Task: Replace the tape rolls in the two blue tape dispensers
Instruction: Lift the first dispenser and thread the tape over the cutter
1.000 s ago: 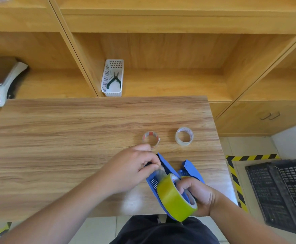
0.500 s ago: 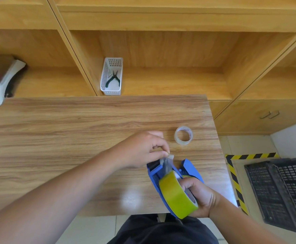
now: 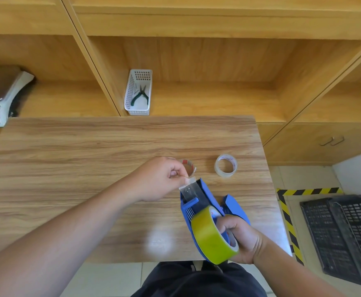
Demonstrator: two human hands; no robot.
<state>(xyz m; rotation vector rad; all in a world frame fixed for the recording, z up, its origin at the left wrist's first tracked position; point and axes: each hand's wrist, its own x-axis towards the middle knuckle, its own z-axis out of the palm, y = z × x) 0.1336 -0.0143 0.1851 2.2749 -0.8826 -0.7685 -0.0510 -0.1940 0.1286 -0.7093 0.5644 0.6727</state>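
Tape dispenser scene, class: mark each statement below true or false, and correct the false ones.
1. The left hand pinches the tape end above the dispenser. True.
2. The right hand rests flat on the table. False: it grips the dispenser by the yellow roll.
3. A clear roll lies on the table, apart from both hands. True.
4. The pliers lie on the table. False: they sit in a white basket on the shelf.
5. The yellow roll sits in the dispenser. True.
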